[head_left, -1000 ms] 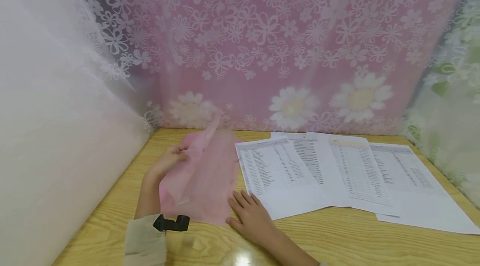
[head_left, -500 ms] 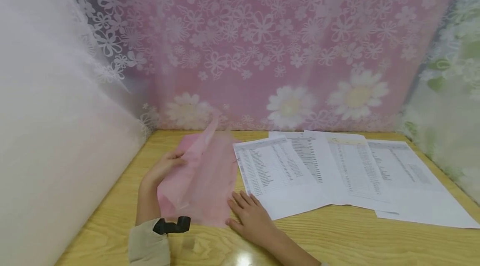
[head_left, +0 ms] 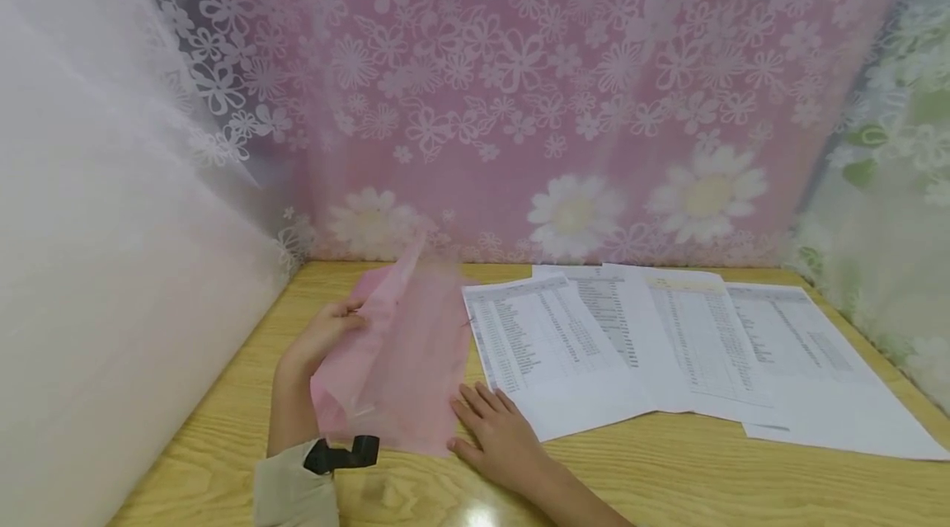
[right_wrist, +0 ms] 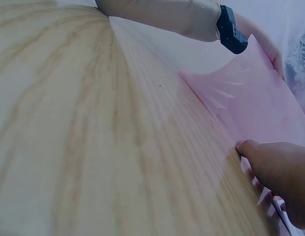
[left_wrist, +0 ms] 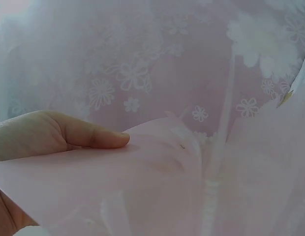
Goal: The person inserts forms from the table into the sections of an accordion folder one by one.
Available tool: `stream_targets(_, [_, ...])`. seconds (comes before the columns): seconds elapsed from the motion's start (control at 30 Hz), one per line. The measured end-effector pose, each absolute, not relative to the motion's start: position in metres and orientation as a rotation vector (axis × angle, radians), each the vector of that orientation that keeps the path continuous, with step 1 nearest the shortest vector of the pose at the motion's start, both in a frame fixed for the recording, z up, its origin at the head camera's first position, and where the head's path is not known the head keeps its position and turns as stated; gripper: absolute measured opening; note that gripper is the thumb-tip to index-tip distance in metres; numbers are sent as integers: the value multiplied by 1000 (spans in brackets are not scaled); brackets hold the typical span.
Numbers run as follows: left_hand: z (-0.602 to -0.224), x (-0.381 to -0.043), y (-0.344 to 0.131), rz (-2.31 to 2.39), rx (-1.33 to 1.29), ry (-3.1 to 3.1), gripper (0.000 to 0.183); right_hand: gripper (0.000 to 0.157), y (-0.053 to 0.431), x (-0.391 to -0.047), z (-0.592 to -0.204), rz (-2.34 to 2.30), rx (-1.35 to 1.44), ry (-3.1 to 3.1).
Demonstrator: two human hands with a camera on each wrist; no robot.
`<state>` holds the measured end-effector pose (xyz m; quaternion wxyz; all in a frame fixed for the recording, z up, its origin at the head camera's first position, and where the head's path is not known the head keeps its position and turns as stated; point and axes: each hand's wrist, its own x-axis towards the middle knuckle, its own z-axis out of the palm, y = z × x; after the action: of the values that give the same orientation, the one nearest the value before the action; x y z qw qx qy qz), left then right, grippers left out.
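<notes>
A thin pink plastic folder, partly see-through, lies at the left of the table with its left flap raised. My left hand pinches this flap at its left edge, thumb on top and fingers underneath. In the left wrist view the thumb lies along the lifted flap, which bends upward. My right hand rests palm down, fingers outstretched, at the folder's lower right edge and beside the nearest printed sheet. The right wrist view has its thumb right at the folder's edge, with the flap standing up beyond.
Several printed sheets overlap across the middle and right of the wooden table. A pink flowered curtain hangs behind, with pale sheeting at the left. A black wrist camera sits on the left sleeve.
The left hand holds the flap nearly still; its raised top has tilted slightly lower and leftward. The right hand stays in place. The head view has shifted slightly.
</notes>
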<state>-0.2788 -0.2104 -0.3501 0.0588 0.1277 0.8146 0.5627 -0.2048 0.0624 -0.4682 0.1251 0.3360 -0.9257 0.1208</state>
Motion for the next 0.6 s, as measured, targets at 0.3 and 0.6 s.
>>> stream_targets(0.3, [-347, -274, -210, 1749, 468, 2466, 44, 57, 62, -203, -466, 386, 993, -2730])
stream_targets(0.6, [-348, -277, -207, 1714, 505, 2496, 37, 50, 68, -212, -437, 679, 880, -2656])
